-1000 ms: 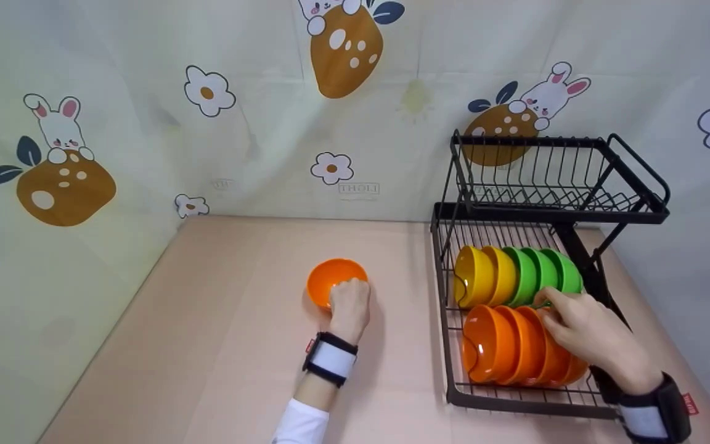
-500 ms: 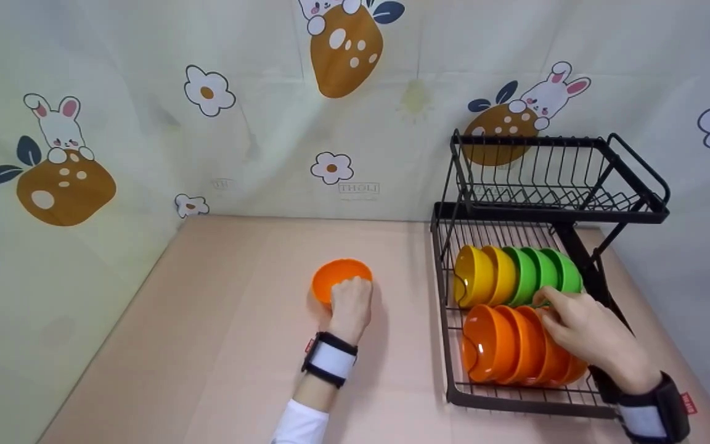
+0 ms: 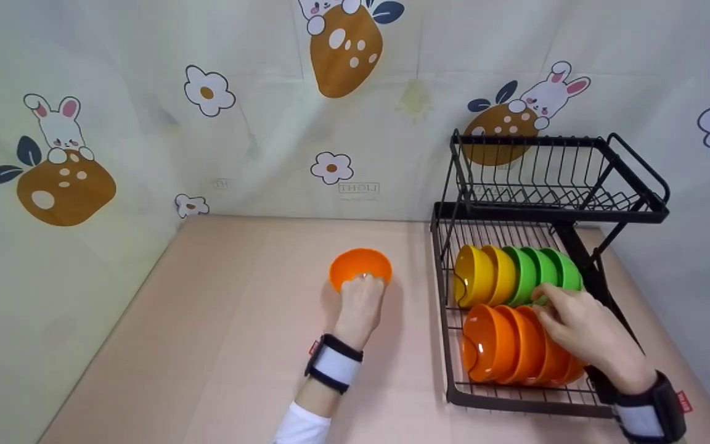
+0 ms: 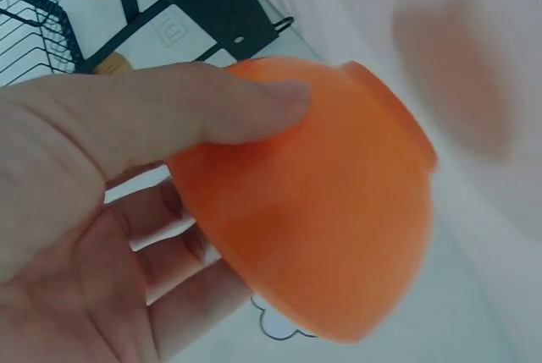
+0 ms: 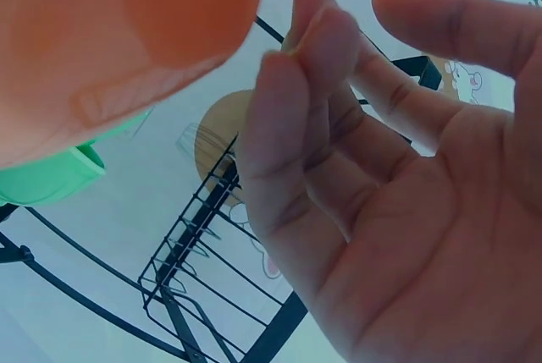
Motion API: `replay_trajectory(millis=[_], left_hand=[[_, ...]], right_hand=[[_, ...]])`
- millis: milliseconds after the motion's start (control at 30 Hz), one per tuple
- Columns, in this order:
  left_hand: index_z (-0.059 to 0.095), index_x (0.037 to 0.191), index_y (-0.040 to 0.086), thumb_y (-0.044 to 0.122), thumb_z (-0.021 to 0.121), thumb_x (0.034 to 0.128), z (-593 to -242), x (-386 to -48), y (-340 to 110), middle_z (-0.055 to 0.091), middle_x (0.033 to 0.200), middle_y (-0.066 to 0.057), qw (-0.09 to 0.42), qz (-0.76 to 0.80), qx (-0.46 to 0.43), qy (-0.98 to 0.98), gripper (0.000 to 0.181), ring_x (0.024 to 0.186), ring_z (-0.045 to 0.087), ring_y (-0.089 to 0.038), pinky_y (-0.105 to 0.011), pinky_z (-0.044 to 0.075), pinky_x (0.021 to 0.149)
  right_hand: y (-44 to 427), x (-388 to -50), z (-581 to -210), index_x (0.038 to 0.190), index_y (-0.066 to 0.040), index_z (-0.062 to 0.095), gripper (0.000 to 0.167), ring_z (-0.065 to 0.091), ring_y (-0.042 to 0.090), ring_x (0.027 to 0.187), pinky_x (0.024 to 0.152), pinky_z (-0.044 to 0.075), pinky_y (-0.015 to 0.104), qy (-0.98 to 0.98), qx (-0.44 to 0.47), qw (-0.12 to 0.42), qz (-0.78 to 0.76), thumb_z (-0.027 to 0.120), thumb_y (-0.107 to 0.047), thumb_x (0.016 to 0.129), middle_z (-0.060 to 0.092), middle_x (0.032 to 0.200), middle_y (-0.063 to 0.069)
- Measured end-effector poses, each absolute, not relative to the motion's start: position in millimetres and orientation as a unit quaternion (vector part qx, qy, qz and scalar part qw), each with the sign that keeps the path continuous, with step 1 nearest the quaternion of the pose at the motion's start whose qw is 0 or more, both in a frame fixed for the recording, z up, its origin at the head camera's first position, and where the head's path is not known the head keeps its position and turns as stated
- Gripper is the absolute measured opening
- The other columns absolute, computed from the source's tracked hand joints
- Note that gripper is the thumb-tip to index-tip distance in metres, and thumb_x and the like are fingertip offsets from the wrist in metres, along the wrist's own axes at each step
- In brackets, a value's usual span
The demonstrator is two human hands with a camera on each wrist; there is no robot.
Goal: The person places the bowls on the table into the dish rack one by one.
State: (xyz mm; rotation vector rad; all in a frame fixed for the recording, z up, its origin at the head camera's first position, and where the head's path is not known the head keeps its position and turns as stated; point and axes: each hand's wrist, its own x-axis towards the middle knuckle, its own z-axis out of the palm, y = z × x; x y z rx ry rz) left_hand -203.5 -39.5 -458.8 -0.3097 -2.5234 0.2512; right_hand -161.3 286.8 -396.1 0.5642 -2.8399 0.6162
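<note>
My left hand (image 3: 360, 311) grips an orange bowl (image 3: 360, 262) by its near rim, over the table left of the rack. The left wrist view shows the thumb on the outside of this orange bowl (image 4: 330, 211) and the other fingers at its inner side. My right hand (image 3: 592, 330) is over the right end of a row of several orange bowls (image 3: 483, 345) standing on edge in the black dish rack (image 3: 530, 407). In the right wrist view the right hand (image 5: 398, 177) has bent fingers, a separate thumb and nothing between them, close to an orange bowl (image 5: 127, 41).
Behind the orange row, yellow bowls (image 3: 472, 277) and green bowls (image 3: 567, 271) stand on edge. An upper wire shelf (image 3: 564, 216) overhangs the back of the rack. The pink table (image 3: 225, 345) meets a patterned curtain (image 3: 269, 135) at the back.
My left hand has carried the orange bowl to the right and a little farther back, tilting it up. The right hand has hardly moved.
</note>
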Motion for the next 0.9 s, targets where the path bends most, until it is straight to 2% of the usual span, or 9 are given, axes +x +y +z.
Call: replay_trajectory(millis=[233,500,667,900], left_hand=[[0.077,0.084,0.015,0.003,0.093,0.0772,-448.6,-198.7,-36.4,0.07,0.08,0.0,0.308,0.072,-0.189,-0.93,0.021,0.069,0.066,-0.014,-0.024,0.05,0.051],[0.076,0.093,0.017,0.007,0.094,0.0776,-438.5,-193.2,-27.6,0.071,0.09,0.001,0.305,0.073,-0.249,-0.916,0.026,0.077,0.064,-0.013,-0.02,0.05,0.055],[0.073,0.095,0.02,0.013,0.094,0.0807,-433.8,-189.4,-22.8,0.07,0.091,0.004,0.327,0.089,-0.288,-0.896,0.026,0.079,0.062,-0.01,-0.017,0.049,0.056],[0.075,0.1,0.022,0.017,0.093,0.0851,-430.6,-182.3,-14.6,0.071,0.097,0.005,0.354,0.08,-0.338,-0.868,0.024,0.086,0.064,-0.01,-0.015,0.051,0.061]], right_hand=[[285.4,-160.8,-395.9,0.108,0.0,0.072,0.012,0.055,0.012,0.066,0.055,0.048,0.027,-0.954,0.186,0.105,0.211,0.073,0.003,0.096,0.068,0.083,0.0],[285.1,-160.4,-395.1,0.108,-0.001,0.072,0.012,0.052,0.009,0.065,0.054,0.046,0.026,-0.949,0.185,0.124,0.224,0.073,0.002,0.097,0.062,0.078,-0.004],[283.5,-159.6,-392.5,0.11,0.0,0.071,0.01,0.051,0.008,0.064,0.055,0.045,0.026,-0.941,0.184,0.142,0.245,0.072,-0.002,0.101,0.06,0.075,-0.005],[278.9,-157.6,-391.4,0.116,0.003,0.07,0.015,0.06,0.011,0.067,0.06,0.051,0.026,-0.936,0.162,0.131,0.284,0.072,-0.005,0.103,0.069,0.082,0.0]])
